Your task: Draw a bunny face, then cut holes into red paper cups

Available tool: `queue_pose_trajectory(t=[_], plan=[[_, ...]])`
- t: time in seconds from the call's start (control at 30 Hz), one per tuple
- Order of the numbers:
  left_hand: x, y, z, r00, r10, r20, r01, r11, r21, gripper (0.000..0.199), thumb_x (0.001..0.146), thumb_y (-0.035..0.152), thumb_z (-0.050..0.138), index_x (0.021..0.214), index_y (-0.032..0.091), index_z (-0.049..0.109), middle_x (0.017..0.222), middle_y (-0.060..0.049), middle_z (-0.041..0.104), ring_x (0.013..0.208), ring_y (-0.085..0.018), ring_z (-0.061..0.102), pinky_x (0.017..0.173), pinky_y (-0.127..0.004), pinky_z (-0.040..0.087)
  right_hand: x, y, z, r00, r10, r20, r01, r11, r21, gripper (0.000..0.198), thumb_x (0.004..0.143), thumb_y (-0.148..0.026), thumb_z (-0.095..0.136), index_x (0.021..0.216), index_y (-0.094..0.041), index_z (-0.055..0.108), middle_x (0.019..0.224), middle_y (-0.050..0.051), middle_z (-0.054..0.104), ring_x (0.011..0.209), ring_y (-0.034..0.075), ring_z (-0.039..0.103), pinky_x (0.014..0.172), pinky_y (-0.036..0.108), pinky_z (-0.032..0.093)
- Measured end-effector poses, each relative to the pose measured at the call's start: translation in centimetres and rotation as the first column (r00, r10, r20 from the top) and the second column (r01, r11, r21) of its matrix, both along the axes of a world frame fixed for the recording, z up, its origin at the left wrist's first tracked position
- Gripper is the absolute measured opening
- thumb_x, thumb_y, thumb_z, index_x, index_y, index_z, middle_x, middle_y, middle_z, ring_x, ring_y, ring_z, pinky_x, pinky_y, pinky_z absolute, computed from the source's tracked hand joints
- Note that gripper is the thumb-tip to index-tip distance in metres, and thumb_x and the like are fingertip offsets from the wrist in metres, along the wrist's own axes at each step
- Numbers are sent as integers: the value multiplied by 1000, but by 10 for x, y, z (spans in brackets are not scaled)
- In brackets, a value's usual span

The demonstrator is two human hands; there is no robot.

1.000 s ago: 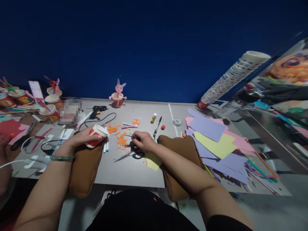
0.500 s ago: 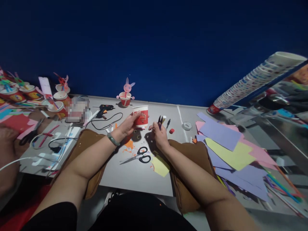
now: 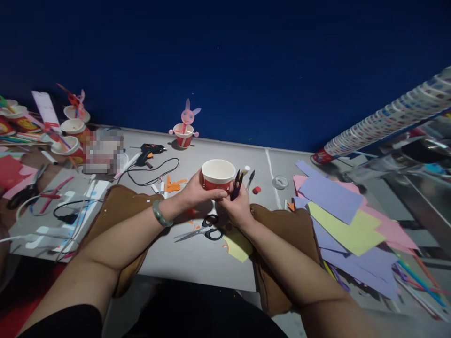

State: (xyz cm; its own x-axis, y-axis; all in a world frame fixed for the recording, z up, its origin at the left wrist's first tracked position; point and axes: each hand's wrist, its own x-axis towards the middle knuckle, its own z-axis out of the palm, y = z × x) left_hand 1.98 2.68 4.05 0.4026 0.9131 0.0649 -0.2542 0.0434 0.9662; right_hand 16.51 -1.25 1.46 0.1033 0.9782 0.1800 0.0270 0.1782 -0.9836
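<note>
My left hand [image 3: 202,190] is wrapped round a red and white paper cup [image 3: 217,184], its open mouth facing up. Close against the cup's right side, my right hand [image 3: 238,206] is closed on a dark two-pointed tool [image 3: 238,184] whose tips point up; its exact kind is unclear. My fingers partly cover the cup's lower wall. Below the hands lie black-handled scissors [image 3: 202,229] and a cut piece of yellow paper [image 3: 239,245]. Orange paper scraps [image 3: 174,184] are left of the cup. A craft knife or pen [image 3: 251,178] and a red cap [image 3: 257,190] lie right.
A cup with a pink rabbit figure [image 3: 183,134] stands at the back, beside a glue gun [image 3: 150,152] with its cord. Brown cushions [image 3: 285,234] lie under both forearms. Coloured paper sheets [image 3: 331,197] and a long stack of cups [image 3: 380,117] are at right, tape [image 3: 280,182] nearer.
The cup has tipped so its mouth faces me more. My right hand has come in beside it with the dark tool. The view has shifted slightly.
</note>
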Motion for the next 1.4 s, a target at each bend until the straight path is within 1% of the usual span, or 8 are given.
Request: queue_pose_trajectory(t=[0.1,0.27,0.47,0.6,0.7,1.0,1.17,1.4], plan=[[2,-3,3,999,49,4,-49,999,-7,61,62,32,89,112,13,62,111,-12,71,100,-20,66,94,-32,50,0,-1,1,999,14,35,-13,999,-40,53,67,-43,83,77,-25,35,70,-7,41,58,9,34,51,24,33],[-1,0,6,999,-22,47,26,997,-77,56,65,38,87,111,13,64,99,-10,73,86,-18,68,80,-29,54,3,-1,-2,992,108,-63,-117,980,-161,54,72,-47,79,81,-26,31,63,-10,36,48,6,28,45,23,25],[-3,3,3,991,-107,82,115,989,-94,49,66,34,87,107,13,68,100,-10,74,90,-19,69,86,-30,53,3,0,-2,998,55,-7,-56,993,-106,57,64,-48,86,77,-25,36,63,-9,39,49,6,29,46,24,27],[-4,11,1,984,46,171,4,959,-284,43,70,44,82,93,11,69,88,-9,75,76,-16,69,76,-28,55,5,-1,-8,988,85,-125,-103,983,-150,46,86,-68,55,81,-25,40,64,-6,50,43,7,30,41,25,26],[-5,18,0,965,159,208,-56,902,-428,49,75,56,76,94,12,66,84,-10,75,71,-16,69,67,-27,55,4,-2,-10,971,167,-170,-190,973,-129,47,93,-69,36,80,-24,42,60,-3,52,44,9,33,42,26,26],[-3,24,3,966,135,221,14,826,-563,56,84,66,59,104,14,59,77,-8,72,60,-15,66,59,-27,51,-8,-19,-10,908,415,-55,-419,898,-137,36,95,-60,47,91,-24,47,66,-4,47,54,11,38,50,26,31],[-2,23,7,966,111,232,50,802,-595,57,86,67,55,106,14,57,76,-8,72,58,-15,66,56,-26,50,-10,-19,-13,910,410,58,-397,904,-159,36,96,-59,47,87,-24,44,64,-5,47,56,11,40,52,26,34],[0,21,8,959,114,259,62,809,-585,55,85,66,59,103,14,58,72,-7,70,60,-16,67,57,-26,52,-14,-18,-9,928,373,-1,-368,913,-176,38,96,-60,46,83,-24,44,60,-6,49,51,11,40,51,26,34]])
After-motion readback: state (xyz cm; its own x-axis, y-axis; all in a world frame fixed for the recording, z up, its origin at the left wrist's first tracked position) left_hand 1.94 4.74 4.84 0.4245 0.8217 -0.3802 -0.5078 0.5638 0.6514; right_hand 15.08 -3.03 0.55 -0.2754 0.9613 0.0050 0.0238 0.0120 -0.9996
